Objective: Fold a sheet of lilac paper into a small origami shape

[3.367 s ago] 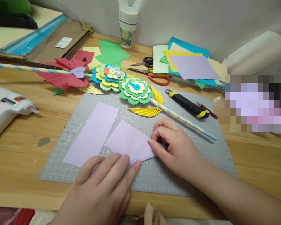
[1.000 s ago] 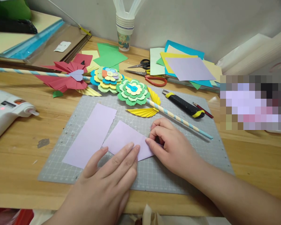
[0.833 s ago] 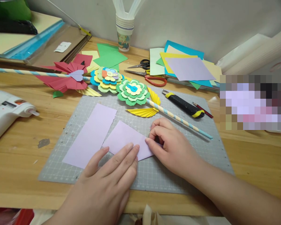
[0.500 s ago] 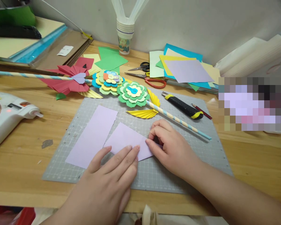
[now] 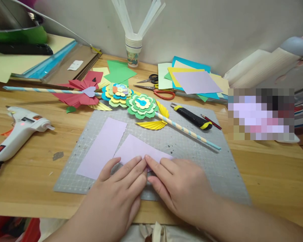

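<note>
We see the lilac sheet on the grey mat, long axis slanting rightward, just beyond our left hand, spread flat, and right hand, loosely open, both touching it

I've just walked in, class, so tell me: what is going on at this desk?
A person has the fingertips of the left hand and right hand on a lilac sheet, which lies on a gridded mat. A second lilac piece lies flat beside it, untouched. Behind them is a striped stick with paper flowers, and a craft knife. A glue gun rests left of the mat.
</note>
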Motion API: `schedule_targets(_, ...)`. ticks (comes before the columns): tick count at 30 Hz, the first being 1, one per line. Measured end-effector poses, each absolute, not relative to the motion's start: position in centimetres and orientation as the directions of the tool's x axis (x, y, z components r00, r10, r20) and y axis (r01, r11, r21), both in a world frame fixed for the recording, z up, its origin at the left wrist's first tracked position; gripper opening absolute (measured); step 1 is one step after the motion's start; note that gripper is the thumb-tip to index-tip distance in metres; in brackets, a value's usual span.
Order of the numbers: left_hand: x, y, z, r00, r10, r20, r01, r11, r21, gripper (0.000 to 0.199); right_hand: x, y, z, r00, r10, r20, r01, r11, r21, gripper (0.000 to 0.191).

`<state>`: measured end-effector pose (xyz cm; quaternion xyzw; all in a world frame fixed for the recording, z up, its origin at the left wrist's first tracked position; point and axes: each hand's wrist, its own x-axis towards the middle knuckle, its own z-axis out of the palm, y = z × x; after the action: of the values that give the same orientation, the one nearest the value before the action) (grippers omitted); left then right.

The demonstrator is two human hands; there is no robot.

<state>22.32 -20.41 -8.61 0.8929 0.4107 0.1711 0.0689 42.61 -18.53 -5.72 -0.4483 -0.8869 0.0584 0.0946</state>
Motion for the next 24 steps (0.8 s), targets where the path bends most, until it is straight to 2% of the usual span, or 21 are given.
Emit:
schedule_targets(3, 22.3, -20.4, -8.7, 0.609, 0.756, 0.239, 0.711, -0.654, 0.258, 0.032, 42.1, -19.4, -5.4, -0.547, 0.836, 0.042, 0.827, 0.548, -0.125, 0.043)
schedule_targets(8, 22.3, -20.2, -8.3, 0.614, 0.75, 0.246, 0.705, -0.661, 0.257, 0.028, 41.7, -18.5, -4.8, -0.406, 0.899, -0.165, 0.909, 0.416, 0.029, 0.045)
schedule_targets(12, 22.5, -20.2, -8.2, 0.599, 0.756, 0.263, 0.705, -0.654, 0.274, 0.03, 41.9, -17.8, -4.2, -0.275, 0.946, -0.174, 0.949, 0.295, 0.108, 0.046)
schedule_targets(15, 22.5, -20.2, -8.3, 0.6, 0.753, 0.271, 0.699, -0.658, 0.282, 0.028, 41.8, -18.9, -3.7, -0.286, 0.948, -0.138, 0.955, 0.295, 0.041, 0.049)
schedule_targets(18, 22.4, -20.2, -8.4, 0.599, 0.759, 0.256, 0.704, -0.651, 0.284, 0.029, 41.3, -20.7, -3.6, -0.441, 0.875, -0.199, 0.897, 0.427, -0.112, 0.051)
schedule_targets(21, 22.3, -20.2, -8.3, 0.601, 0.756, 0.259, 0.704, -0.655, 0.275, 0.032, 41.0, -21.9, -4.0, -0.45, 0.859, -0.243, 0.893, 0.433, -0.124, 0.049)
schedule_targets(24, 22.3, -20.2, -8.2, 0.604, 0.753, 0.26, 0.703, -0.657, 0.272, 0.031, 41.5, -22.3, -4.5, -0.404, 0.888, -0.22, 0.915, 0.391, -0.104, 0.048)
